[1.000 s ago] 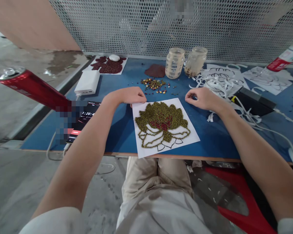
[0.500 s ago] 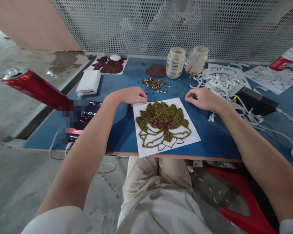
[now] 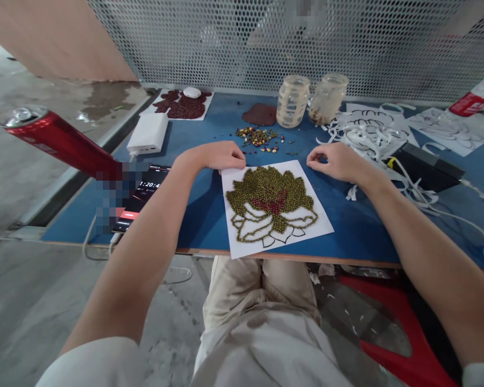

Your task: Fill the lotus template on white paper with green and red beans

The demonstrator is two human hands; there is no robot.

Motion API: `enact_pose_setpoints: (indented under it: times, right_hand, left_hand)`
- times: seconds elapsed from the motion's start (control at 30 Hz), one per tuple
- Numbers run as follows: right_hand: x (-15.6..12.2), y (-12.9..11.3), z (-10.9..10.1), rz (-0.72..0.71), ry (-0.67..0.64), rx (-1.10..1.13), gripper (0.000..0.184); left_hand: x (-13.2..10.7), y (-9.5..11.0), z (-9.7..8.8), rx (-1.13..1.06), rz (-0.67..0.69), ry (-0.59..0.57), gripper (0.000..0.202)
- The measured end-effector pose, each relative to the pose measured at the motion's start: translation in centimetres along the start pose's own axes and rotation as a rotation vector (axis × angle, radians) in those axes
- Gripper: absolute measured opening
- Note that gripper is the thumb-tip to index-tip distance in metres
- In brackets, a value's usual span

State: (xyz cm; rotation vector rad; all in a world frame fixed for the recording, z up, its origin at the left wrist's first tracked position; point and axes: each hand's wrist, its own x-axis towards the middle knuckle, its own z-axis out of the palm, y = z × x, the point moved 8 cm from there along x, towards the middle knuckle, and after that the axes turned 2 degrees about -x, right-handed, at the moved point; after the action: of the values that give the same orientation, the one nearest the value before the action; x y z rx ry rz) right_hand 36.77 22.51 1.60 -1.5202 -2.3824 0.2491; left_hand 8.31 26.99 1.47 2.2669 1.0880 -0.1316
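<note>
Paper (image 3: 323, 224) with a flower drawing lies on the counter (image 3: 201, 226) in the head view, between the two forearms, its near left corner reaching past the front edge. Green beans (image 3: 262, 180) fill the upper petals and trace outlines lower down, red beans (image 3: 276, 205) sit in the middle, and several lower petals show white inside. The left hand (image 3: 226, 155) is at the paper's far left corner, fingers curled; whether they are clamped on the sheet, I cannot tell. The right hand (image 3: 334, 161) is near the far right corner, apart from the paper, thumb and forefinger bent into a loop; whether their tips meet or pinch something small, I cannot tell. Beyond the paper lies a loose heap of mixed beans (image 3: 258, 137), with a flat brown patch (image 3: 260, 114), a clear jar (image 3: 293, 102) and a second jar (image 3: 328, 99) behind it. Tangled paper strips (image 3: 365, 137) lie past the right hand, beside a black box (image 3: 427, 167). By the left forearm are a phone (image 3: 142, 196), a tilted red can (image 3: 62, 141) and a white power bank (image 3: 148, 131).
</note>
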Motion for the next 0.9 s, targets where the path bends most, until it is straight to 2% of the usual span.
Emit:
enact_pose_setpoints:
  times: [0.33,0.47,0.53,0.63,0.8,0.9]
  right_hand:
    - [0.0,-0.2,0.4,-0.035,-0.045,-0.085,0.024]
    - [-0.3,-1.7,-0.1,-0.052,-0.017,-0.088,0.02]
    - [-0.6,-3.6,-0.6,-0.085,0.024,-0.019,0.02]
    - [-1.5,-8.3,-0.5,-0.221,0.019,0.093,0.018]
    - [-4.5,-16.8,2.2,-0.573,-0.129,0.196,0.021]
    - [-6.4,-19.1,3.7,-0.722,-0.21,0.188,0.026]
  left_hand:
    - [0.0,0.0,0.0,0.022,-0.006,0.0,0.016]
    - [0.2,0.1,-0.1,0.039,0.045,0.032,0.02]
    - [0.3,0.2,-0.2,0.053,0.062,0.049,0.022]
    - [0.4,0.7,-0.2,0.081,0.089,0.067,0.023]
    - [0.4,1.2,-0.2,0.087,0.089,0.08,0.023]
    - [0.2,1.2,-0.2,0.073,0.089,0.082,0.022]
